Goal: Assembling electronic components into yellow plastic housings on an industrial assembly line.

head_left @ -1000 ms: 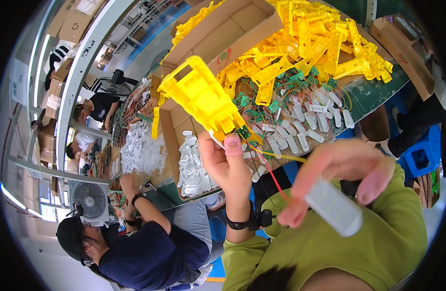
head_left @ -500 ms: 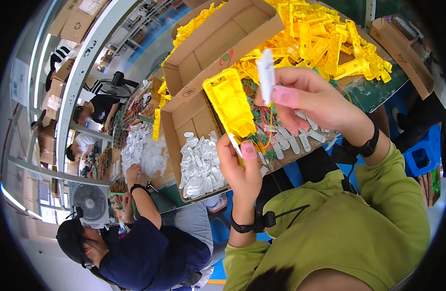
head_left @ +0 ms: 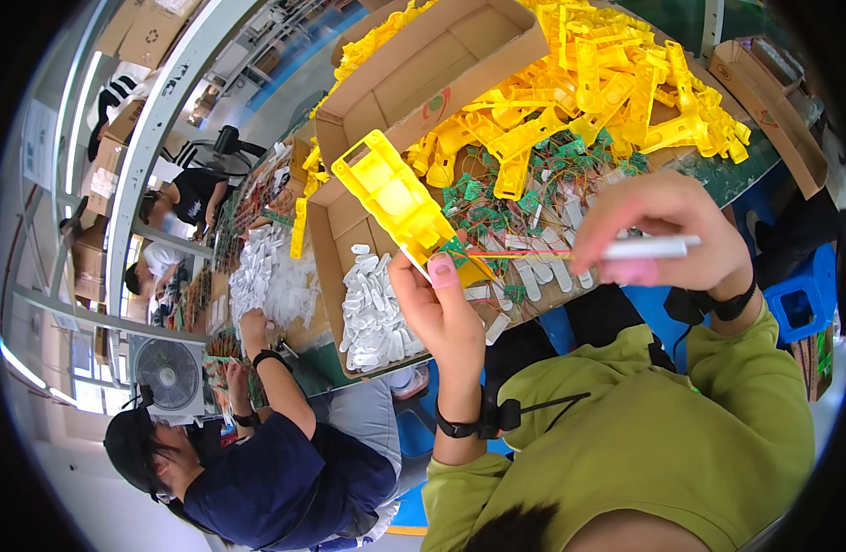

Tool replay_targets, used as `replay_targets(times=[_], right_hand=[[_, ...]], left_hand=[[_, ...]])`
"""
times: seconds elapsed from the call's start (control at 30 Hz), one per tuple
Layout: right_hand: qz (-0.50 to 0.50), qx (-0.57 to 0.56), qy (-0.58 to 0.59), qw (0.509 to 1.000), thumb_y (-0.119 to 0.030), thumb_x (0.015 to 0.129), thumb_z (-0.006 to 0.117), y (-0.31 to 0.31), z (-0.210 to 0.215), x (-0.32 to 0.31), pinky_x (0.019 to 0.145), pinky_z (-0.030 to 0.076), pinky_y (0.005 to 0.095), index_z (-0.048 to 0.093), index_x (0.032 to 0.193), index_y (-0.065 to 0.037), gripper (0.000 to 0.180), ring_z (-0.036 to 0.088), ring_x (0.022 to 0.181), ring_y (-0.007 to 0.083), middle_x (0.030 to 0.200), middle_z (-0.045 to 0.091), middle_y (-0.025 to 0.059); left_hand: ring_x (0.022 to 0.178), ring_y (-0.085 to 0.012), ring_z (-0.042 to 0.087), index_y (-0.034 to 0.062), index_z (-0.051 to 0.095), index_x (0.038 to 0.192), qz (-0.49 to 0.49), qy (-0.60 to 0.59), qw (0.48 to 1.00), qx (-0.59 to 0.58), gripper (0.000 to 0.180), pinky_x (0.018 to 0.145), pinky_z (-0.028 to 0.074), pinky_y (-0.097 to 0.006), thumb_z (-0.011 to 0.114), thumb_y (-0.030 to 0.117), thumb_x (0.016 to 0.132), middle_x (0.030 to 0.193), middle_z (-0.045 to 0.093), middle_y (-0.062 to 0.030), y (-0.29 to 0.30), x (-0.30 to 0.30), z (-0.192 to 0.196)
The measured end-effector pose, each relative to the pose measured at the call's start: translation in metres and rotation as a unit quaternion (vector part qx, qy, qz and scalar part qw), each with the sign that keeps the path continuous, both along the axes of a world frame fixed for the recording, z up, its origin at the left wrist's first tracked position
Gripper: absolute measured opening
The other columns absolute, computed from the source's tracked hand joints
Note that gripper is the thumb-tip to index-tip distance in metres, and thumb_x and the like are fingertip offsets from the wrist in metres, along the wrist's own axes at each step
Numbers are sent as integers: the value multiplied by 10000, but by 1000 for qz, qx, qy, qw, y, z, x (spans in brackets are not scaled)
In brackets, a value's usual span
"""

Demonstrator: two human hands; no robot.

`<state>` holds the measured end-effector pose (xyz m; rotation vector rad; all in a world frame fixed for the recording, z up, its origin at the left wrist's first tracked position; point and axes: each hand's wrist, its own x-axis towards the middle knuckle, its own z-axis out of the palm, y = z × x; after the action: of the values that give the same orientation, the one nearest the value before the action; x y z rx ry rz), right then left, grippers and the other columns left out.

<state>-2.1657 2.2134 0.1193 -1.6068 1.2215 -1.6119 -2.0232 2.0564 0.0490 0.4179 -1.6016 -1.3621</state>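
Between the thumb and fingers of my left hand [head_left: 448, 317] is a yellow plastic housing [head_left: 395, 195], tilted with its hollow side showing. A small green circuit board [head_left: 454, 247] sits at the housing's lower end, by my thumb. A white edge shows under that thumb; its kind I cannot make out. Thin red and yellow wires [head_left: 524, 254] stretch from the board to my right hand [head_left: 676, 216]. The right hand is closed on a slim white plastic piece [head_left: 648, 248], held level above the table. Its fingertips partly hide where the wires end.
A carton [head_left: 335, 221] of white plastic pieces [head_left: 377, 313] stands left of my hands, another carton [head_left: 423, 74] behind it. Yellow housings [head_left: 616, 74] are heaped at the back. Wired green boards [head_left: 496, 207] lie beyond my hands. A co-worker [head_left: 285, 469] sits at left.
My right hand has moved right and down, turning the white piece from upright to level. Wires now run taut between the hands. The housing has shifted left, and a board shows in its lower end.
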Motion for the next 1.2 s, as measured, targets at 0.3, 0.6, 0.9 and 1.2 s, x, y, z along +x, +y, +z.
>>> replay_targets(times=[0.3, 0.6, 0.9, 1.2], right_hand=[[-56, -165, 42, 984, -208, 691, 609, 0, 0, 14, 600, 366, 279, 588, 743, -70, 149, 496, 700, 186, 781, 554, 90], [-238, -242, 48, 939, -161, 794, 506, -20, 1, 18, 698, 433, 292, 352, 1152, 43, 440, 532, 776, 185, 897, 553, 159], [-25, -53, -147, 987, -170, 843, 467, -46, -5, 6, 576, 397, 196, 332, 1234, -21, 440, 482, 604, 72, 699, 527, 27], [-58, -44, -252, 965, -201, 841, 469, -46, -12, 10, 572, 379, 209, 322, 1231, -23, 453, 480, 613, 84, 722, 527, 43]], left_hand=[[765, -113, 515, -19, 390, 1044, 7, 61, 998, -25, 253, 703, 417, -229, 460, 136, 856, 948, 520, -105, 13, -3, 6], [696, -76, 480, -26, 391, 1041, 24, 20, 999, -41, 273, 610, 415, -199, 505, 108, 832, 899, 508, -88, 19, 1, 3], [816, -163, 538, -55, 436, 1079, 33, -41, 982, -180, 338, 721, 429, -276, 545, 122, 812, 920, 539, -123, 19, 4, -21], [883, -152, 511, -28, 392, 1051, -1, -34, 996, -83, 298, 780, 411, -278, 455, 193, 861, 980, 513, -128, 19, 5, -17]])
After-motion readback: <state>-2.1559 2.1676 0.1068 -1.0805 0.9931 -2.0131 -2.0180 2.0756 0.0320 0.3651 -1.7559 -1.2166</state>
